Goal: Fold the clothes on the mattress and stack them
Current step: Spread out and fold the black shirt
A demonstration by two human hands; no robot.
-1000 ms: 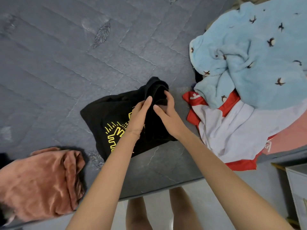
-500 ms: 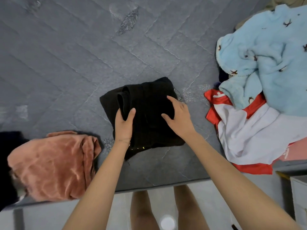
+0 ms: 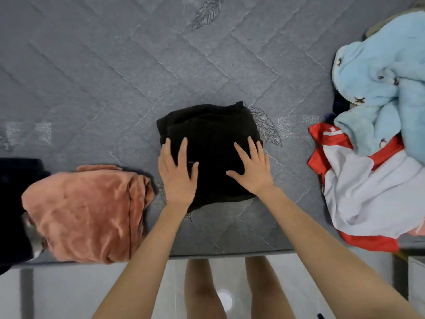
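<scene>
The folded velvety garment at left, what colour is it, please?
The folded velvety garment is salmon pink; head view.

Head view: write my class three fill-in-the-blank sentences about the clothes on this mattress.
The left hand and right hand press flat on a folded garment coloured ____.
The folded pink garment lies to its ____.
A light blue blanket lies over the red and ____ shirt.
Missing words: black, left, white.
</scene>
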